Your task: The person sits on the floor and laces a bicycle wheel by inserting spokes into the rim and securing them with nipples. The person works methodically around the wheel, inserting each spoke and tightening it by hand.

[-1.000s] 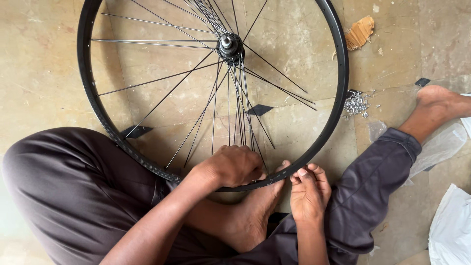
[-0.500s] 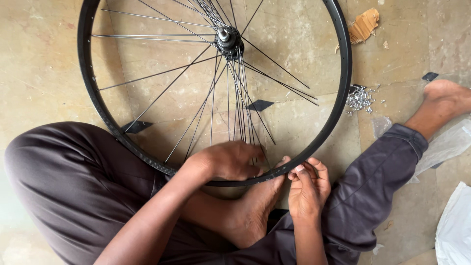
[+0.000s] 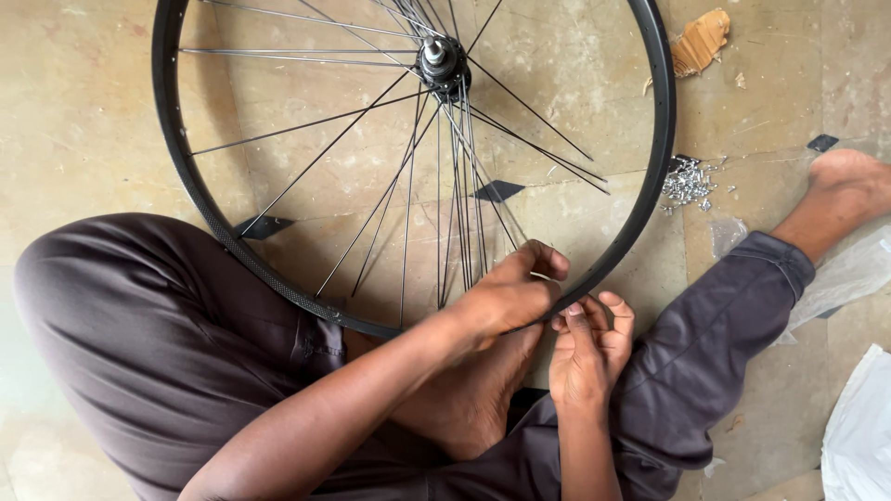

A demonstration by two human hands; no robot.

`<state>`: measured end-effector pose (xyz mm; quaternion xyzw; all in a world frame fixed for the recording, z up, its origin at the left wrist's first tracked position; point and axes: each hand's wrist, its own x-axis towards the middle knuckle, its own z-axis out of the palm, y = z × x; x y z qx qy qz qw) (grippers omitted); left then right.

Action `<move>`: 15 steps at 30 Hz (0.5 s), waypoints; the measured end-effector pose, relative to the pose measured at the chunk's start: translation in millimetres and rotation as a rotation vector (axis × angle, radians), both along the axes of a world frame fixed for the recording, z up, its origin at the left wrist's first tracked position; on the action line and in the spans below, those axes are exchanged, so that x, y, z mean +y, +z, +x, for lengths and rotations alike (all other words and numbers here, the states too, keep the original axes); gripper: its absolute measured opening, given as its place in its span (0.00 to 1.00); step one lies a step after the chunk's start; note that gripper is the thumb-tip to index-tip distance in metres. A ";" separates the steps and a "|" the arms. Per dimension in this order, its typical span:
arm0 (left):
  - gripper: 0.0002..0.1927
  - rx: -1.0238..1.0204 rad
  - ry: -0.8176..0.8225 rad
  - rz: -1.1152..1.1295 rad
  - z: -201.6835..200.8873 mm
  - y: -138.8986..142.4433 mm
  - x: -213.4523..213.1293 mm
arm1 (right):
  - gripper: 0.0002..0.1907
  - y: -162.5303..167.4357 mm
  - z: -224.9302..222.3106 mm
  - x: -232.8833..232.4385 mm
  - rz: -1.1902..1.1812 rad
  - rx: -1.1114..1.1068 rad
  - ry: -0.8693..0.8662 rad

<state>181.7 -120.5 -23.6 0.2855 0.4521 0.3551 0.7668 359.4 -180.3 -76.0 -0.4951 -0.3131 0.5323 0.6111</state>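
Small metal nuts [image 3: 687,181] piled on the tan floor [image 3: 83,111] — cardboard scrap [image 3: 701,42], perhaps plastic sheeting [image 3: 858,431].

1. The tan tiled floor [image 3: 111,111] is carrying everything.
2. A black wheel rim [image 3: 661,121] is lying on it.
3. A small pile of metal nipples [image 3: 687,181] is sitting just beside the rim.
4. A cardboard scrap [image 3: 701,39] and white plastic bag [image 3: 858,436] are lying farther off.

The top of the wheel rim [image 3: 654,139] is cut off by the upper edge, and the left hand [image 3: 506,297] hides the rim's near arc. What the right hand [image 3: 589,348] pinches is too small to tell, as are the tiny metal pieces [image 3: 687,181] on the floor.
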 end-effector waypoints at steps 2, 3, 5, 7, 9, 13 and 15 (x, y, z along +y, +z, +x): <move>0.15 -0.231 0.011 -0.133 0.0 -6.1 1.0 | 0.21 -1.6 1.1 -0.6 0.017 -0.012 0.022; 0.15 -0.346 0.013 -0.197 0.4 -8.5 2.1 | 0.21 -2.4 1.2 -1.1 0.031 -0.011 0.039; 0.12 -0.198 0.020 -0.177 3.5 -11.4 4.7 | 0.21 -3.9 0.7 -2.4 0.042 -0.019 0.046; 0.14 -0.068 0.040 -0.150 9.2 -12.8 6.8 | 0.23 -5.3 -1.0 -3.5 0.032 -0.036 0.040; 0.17 0.041 0.067 -0.118 15.8 -13.8 8.1 | 0.22 -6.6 -2.6 -4.3 0.019 -0.060 0.015; 0.19 0.297 0.027 -0.012 24.8 -18.1 8.3 | 0.23 -10.1 -3.1 -4.6 -0.029 -0.081 -0.031; 0.19 0.397 0.020 0.031 26.9 -21.0 7.7 | 0.24 -12.4 -1.3 -4.3 0.009 -0.046 -0.002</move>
